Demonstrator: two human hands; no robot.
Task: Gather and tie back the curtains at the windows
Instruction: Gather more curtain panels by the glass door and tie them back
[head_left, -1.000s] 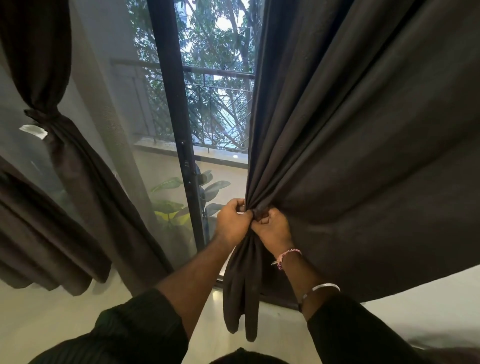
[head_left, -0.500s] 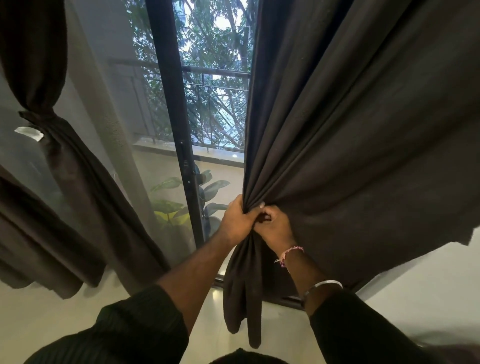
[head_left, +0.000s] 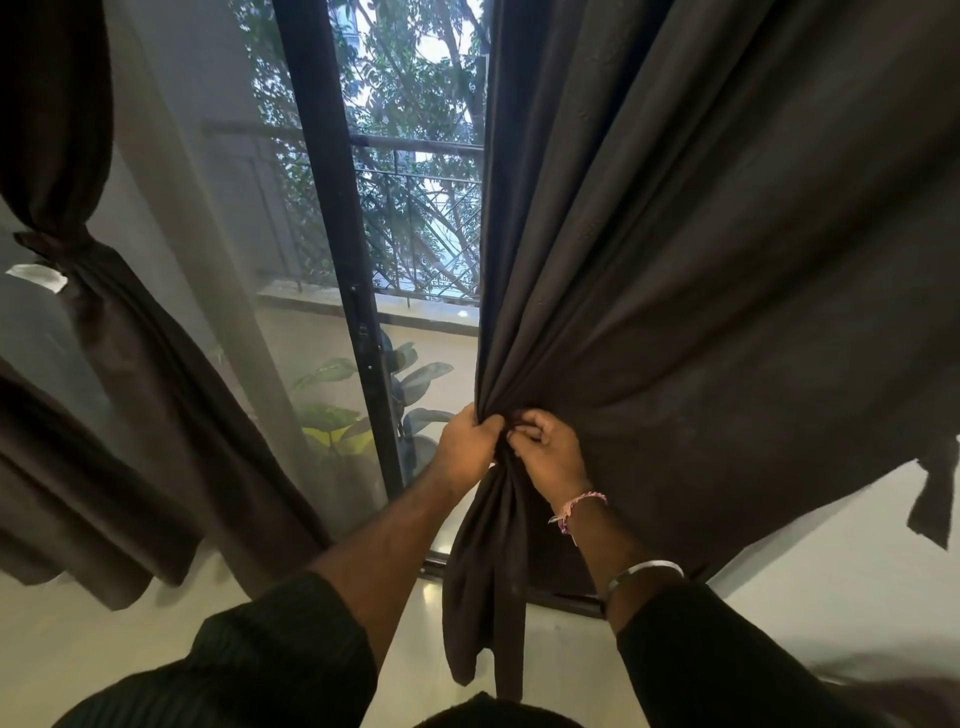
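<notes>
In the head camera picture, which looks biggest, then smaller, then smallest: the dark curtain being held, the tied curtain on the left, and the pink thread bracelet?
1. Held dark curtain, biggest, though nearest the camera.
2. Tied curtain.
3. Pink thread bracelet, smallest by far.

The dark curtain (head_left: 701, 260) is matt woven cloth, soft and creased into folds. Left of it, the window frame (head_left: 332, 208) looks like smooth black-painted metal, with clear glass (head_left: 415, 78) beside it. Below the curtain, the pale floor (head_left: 857, 582) is smooth and slightly glossy
</notes>
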